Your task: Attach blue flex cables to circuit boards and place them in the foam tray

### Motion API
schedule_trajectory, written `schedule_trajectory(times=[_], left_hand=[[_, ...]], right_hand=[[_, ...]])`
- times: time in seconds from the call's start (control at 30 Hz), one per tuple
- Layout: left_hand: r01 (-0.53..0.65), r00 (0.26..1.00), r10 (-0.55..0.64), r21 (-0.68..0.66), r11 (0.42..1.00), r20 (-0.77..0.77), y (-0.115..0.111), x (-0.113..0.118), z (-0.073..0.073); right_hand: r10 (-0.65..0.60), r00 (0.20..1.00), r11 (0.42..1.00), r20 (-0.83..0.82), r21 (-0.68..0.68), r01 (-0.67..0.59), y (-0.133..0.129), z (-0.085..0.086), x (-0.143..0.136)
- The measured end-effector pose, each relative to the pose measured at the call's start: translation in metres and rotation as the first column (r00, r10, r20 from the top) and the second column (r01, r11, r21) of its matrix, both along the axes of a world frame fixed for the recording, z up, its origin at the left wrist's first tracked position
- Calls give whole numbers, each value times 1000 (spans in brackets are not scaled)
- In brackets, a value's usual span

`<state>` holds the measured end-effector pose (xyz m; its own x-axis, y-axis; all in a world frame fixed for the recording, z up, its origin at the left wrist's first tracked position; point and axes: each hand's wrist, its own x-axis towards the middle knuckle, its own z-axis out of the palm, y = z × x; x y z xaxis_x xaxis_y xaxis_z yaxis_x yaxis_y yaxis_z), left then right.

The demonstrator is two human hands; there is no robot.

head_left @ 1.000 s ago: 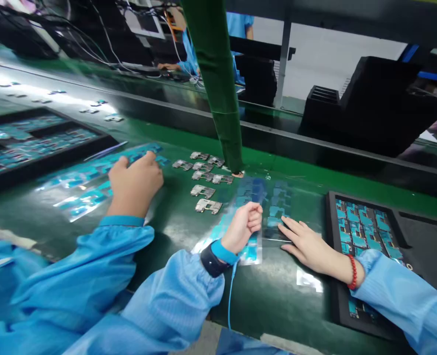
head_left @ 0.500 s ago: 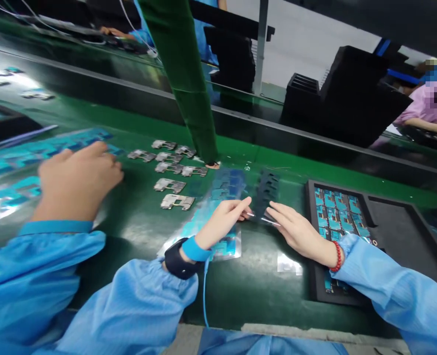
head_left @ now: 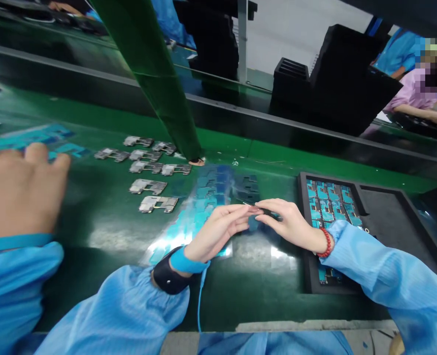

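My left hand (head_left: 221, 227), with a black and blue strap on its wrist, is closed, its fingertips meeting those of my right hand. Thumb and fingers of my right hand (head_left: 286, 219) are drawn together there; whatever small piece lies between the fingertips is hidden, apart from a thin pale sliver by them. Just beyond is a dark film sheet (head_left: 248, 183) with cut shapes, partly covered by the hands. Beneath and beside my left hand, a clear sheet of blue stickers (head_left: 213, 185) lies on the green table.
Several silver circuit boards (head_left: 158, 204) lie left of the sticker sheet. A black tray (head_left: 304, 236) with blue-covered boards stands at right. A co-worker's hand (head_left: 18, 192) is at far left over more blue stickers (head_left: 37, 135). A green-wrapped post (head_left: 155, 84) rises behind.
My two hands have come together at the fingertips, where they were apart at the dark film's near edge. The view has shifted; the co-worker's hand sits further left.
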<state>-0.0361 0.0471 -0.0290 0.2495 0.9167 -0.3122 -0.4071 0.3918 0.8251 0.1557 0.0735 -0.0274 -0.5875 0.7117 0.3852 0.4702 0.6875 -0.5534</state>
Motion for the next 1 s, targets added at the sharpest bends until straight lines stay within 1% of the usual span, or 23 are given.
schedule_trajectory(times=[0.07,0.1,0.17,0.23,0.3,0.33,0.43,0.53,0.57,0.6,0.67,0.7,0.73,0.8,0.83,0.9,0.97,1.0], left_hand=[[2,998,2,-62,998,63,0,0,0],[-4,996,12,-92,996,89,0,0,-1],[-21,991,40,-150,988,126,0,1,-2],[-35,987,65,-199,979,147,-1,2,-5],[-41,984,80,-233,972,161,-1,3,-8],[-41,982,84,-244,969,168,-2,3,-10],[-30,980,79,-252,967,184,-3,2,-11],[-35,984,71,-217,975,163,-5,3,-11],[-42,988,71,-195,980,140,-6,4,-12],[-51,992,70,-168,985,110,-6,5,-12],[-55,998,58,-105,993,22,-7,7,-15],[-46,998,44,-73,996,-36,-7,8,-17],[-28,994,23,-41,999,-103,-7,8,-18],[12,966,-5,26,1000,-260,-7,6,-16],[18,939,7,69,997,-343,-8,4,-13],[-17,868,105,182,983,-485,-13,1,-2],[-70,793,239,306,949,-560,-23,1,15],[-75,771,279,354,932,-572,-29,2,24]], right_hand=[[-4,998,989,66,146,-6,-2,-1,-1],[-12,994,973,109,230,-13,-3,-1,-1],[-48,982,925,184,379,-26,-4,1,-2],[-62,972,875,228,480,-57,-4,2,-3],[-27,968,840,248,531,-112,-3,2,-3],[-1,967,832,254,536,-140,-1,2,-4],[42,967,842,250,512,-169,1,1,-4],[97,975,841,201,507,-189,-3,2,-6],[137,975,846,174,491,-207,-7,4,-6],[179,974,866,141,448,-224,-12,7,-7],[229,973,931,39,282,-231,-24,15,-5],[216,976,962,-23,174,-209,-29,19,-3],[176,981,983,-81,70,-171,-33,24,0],[70,986,993,-153,-88,-84,-36,33,6],[22,987,990,-162,-131,-44,-35,36,9],[-37,989,985,-140,-170,13,-31,43,13],[-54,992,985,-118,-172,33,-28,48,15],[-43,993,985,-113,-170,23,-28,50,15]])
